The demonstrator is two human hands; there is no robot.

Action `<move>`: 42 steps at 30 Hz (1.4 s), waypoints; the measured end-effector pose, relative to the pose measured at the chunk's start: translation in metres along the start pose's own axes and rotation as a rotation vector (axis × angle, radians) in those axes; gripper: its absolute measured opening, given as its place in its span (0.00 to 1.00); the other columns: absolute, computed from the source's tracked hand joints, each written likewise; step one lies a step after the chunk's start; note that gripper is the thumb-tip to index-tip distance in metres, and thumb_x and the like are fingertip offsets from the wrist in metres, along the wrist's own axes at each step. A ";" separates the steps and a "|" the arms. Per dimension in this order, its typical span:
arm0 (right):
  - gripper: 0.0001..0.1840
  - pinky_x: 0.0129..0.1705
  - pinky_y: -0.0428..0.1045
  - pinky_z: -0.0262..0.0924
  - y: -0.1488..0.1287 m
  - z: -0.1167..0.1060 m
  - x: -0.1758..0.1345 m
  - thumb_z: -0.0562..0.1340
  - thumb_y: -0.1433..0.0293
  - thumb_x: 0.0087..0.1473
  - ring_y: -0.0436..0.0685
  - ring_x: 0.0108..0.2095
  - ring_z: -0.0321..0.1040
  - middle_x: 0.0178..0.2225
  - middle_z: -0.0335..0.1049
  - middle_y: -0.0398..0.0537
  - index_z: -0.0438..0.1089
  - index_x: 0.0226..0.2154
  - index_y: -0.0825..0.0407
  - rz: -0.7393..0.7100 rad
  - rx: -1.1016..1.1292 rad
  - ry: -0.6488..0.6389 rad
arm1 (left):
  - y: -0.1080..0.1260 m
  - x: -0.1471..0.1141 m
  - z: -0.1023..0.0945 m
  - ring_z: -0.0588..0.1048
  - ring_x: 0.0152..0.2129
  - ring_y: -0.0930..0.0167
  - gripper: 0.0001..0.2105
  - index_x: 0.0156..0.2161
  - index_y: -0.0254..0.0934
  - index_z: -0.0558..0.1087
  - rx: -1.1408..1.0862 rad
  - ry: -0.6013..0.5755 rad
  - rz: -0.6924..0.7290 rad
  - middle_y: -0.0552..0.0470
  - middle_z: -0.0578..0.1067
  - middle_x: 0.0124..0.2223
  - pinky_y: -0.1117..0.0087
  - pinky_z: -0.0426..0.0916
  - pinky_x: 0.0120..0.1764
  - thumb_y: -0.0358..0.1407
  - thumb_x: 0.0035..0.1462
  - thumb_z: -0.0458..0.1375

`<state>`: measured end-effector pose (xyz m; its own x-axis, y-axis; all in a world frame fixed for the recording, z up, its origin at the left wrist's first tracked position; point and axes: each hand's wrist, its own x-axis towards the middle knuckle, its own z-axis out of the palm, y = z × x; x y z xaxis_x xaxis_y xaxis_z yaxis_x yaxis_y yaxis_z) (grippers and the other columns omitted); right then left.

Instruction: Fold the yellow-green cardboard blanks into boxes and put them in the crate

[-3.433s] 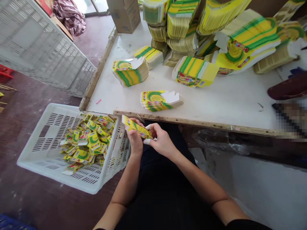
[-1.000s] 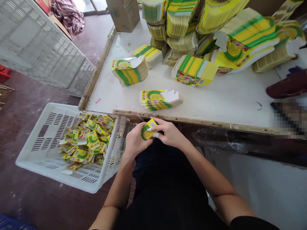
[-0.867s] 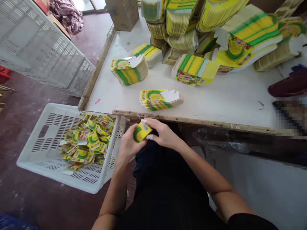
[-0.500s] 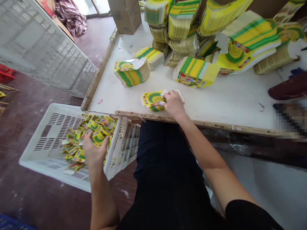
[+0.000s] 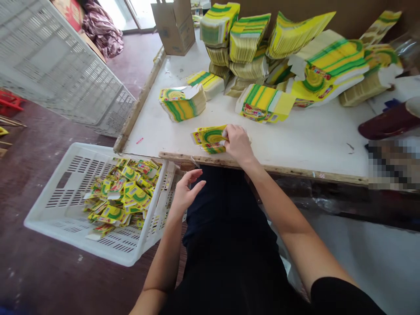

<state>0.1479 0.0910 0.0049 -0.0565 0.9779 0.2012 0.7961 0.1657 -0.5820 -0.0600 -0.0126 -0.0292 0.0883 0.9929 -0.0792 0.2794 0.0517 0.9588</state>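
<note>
My right hand [image 5: 239, 143] is closed on a yellow and green printed carton [image 5: 210, 138] at the table's front edge; its far end is hidden under my fingers. My left hand [image 5: 187, 190] hangs just off the table edge, thumb and fingers apart, holding nothing. Left of it stands a white plastic crate [image 5: 49, 214] with slotted walls. Inside lie many small yellow and green cartons [image 5: 134, 194] in a loose heap. Behind my right hand, a bundle of flat cartons [image 5: 265, 103] rests on the white table. Another bundle [image 5: 182, 103] stands to the left.
Stacks of flat cartons [image 5: 249, 39] line the back of the table [image 5: 295, 144], with a brown cardboard box [image 5: 175, 28] at the far left corner. A dark red cylinder [image 5: 389, 118] lies at the right. Large white crates [image 5: 62, 65] stand left. A wooden strip [image 5: 141, 100] edges the table.
My left hand has left the crate and moved right, to the table edge. The carton under my right hand looks more opened up, while that hand stays nearly in place.
</note>
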 end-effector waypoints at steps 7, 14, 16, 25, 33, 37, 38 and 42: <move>0.12 0.35 0.48 0.58 -0.037 0.013 -0.075 0.62 0.77 0.45 0.53 0.28 0.61 0.27 0.62 0.40 0.58 0.27 0.48 -0.016 0.603 -0.214 | 0.004 0.008 0.033 0.77 0.49 0.59 0.28 0.52 0.41 0.72 -0.553 0.187 0.040 0.43 0.79 0.49 0.58 0.72 0.51 0.58 0.53 0.59; 0.13 0.31 0.47 0.59 -0.051 0.033 -0.100 0.64 0.71 0.45 0.50 0.26 0.61 0.25 0.62 0.36 0.57 0.28 0.48 0.230 0.848 -0.190 | 0.001 0.002 0.041 0.79 0.44 0.61 0.26 0.55 0.39 0.69 -0.198 0.491 0.353 0.43 0.79 0.48 0.60 0.75 0.46 0.55 0.59 0.54; 0.12 0.30 0.46 0.60 -0.050 0.031 -0.099 0.64 0.70 0.45 0.50 0.25 0.62 0.25 0.63 0.36 0.58 0.28 0.48 0.255 0.879 -0.219 | 0.001 0.003 0.042 0.79 0.44 0.60 0.27 0.54 0.38 0.69 -0.200 0.502 0.336 0.42 0.79 0.47 0.59 0.76 0.45 0.57 0.60 0.52; 0.16 0.30 0.47 0.61 -0.056 0.035 -0.110 0.66 0.67 0.44 0.49 0.27 0.62 0.29 0.64 0.38 0.59 0.35 0.47 0.227 1.150 -0.356 | 0.018 0.009 0.035 0.77 0.41 0.65 0.22 0.46 0.46 0.70 -0.434 0.390 0.192 0.52 0.75 0.38 0.59 0.72 0.49 0.58 0.62 0.44; 0.18 0.30 0.46 0.57 -0.060 0.036 -0.118 0.66 0.68 0.43 0.49 0.28 0.61 0.28 0.61 0.36 0.59 0.37 0.48 0.172 1.133 -0.429 | 0.018 0.005 0.034 0.67 0.23 0.72 0.24 0.36 0.42 0.67 -0.598 0.340 0.224 0.55 0.61 0.27 0.68 0.69 0.32 0.61 0.61 0.43; 0.15 0.31 0.46 0.58 -0.063 0.034 -0.120 0.65 0.69 0.47 0.50 0.28 0.60 0.29 0.62 0.38 0.64 0.39 0.49 0.116 1.035 -0.458 | 0.011 0.007 0.028 0.57 0.18 0.73 0.32 0.34 0.43 0.65 -0.504 0.347 0.172 0.57 0.55 0.25 0.68 0.61 0.23 0.67 0.56 0.33; 0.15 0.32 0.46 0.59 -0.063 0.034 -0.120 0.65 0.71 0.46 0.50 0.29 0.60 0.30 0.63 0.39 0.65 0.39 0.49 0.090 0.992 -0.460 | 0.010 0.008 0.027 0.56 0.17 0.73 0.35 0.35 0.43 0.65 -0.473 0.349 0.143 0.57 0.55 0.24 0.68 0.59 0.23 0.69 0.54 0.30; 0.09 0.35 0.47 0.61 -0.061 0.035 -0.117 0.66 0.75 0.46 0.51 0.31 0.64 0.30 0.67 0.40 0.69 0.33 0.50 0.056 0.872 -0.387 | 0.009 0.010 0.024 0.62 0.20 0.71 0.48 0.41 0.41 0.70 -0.369 0.363 0.079 0.53 0.62 0.25 0.66 0.62 0.24 0.72 0.44 0.21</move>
<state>0.0844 -0.0294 -0.0109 -0.3517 0.9357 -0.0286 0.0830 0.0008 -0.9965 -0.0333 -0.0047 -0.0279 -0.2597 0.9651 0.0342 -0.0761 -0.0558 0.9955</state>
